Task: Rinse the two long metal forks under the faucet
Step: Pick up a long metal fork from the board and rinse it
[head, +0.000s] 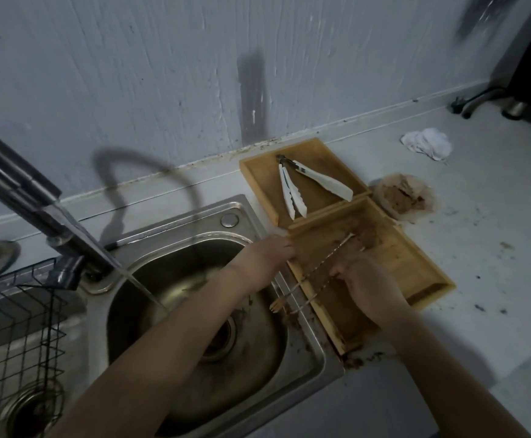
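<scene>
Both forearms enter from the bottom edge; right hand [370, 290] is lower right of centre, over the near compartment of the wooden tray [422, 267]. Its fingers [341, 273] are curled down onto the long metal forks [316, 275], apparently pinching the shafts mid-length; exact contact is hidden under the knuckles. Left hand [265, 256], at frame centre, rests with fingers bent on the tray's left rim; whether it grips the rim I cannot tell.

Forks: thin, twisted steel rods, long axis diagonal, upper right to lower left. Tines [278, 306] overhang the tray edge above the sink [302, 352] rim, soiled brown. Only one tine head clearly resolved.

Key relation: water stream [140, 286] from the faucet [30, 197] falls left of the forks, across the left forearm. Judgement: right hand nearer; carry leftward, tines first.

Tray: pale bamboo, smeared brown. Basin: dull stainless. Desk: grey, speckled with crumbs.
</scene>
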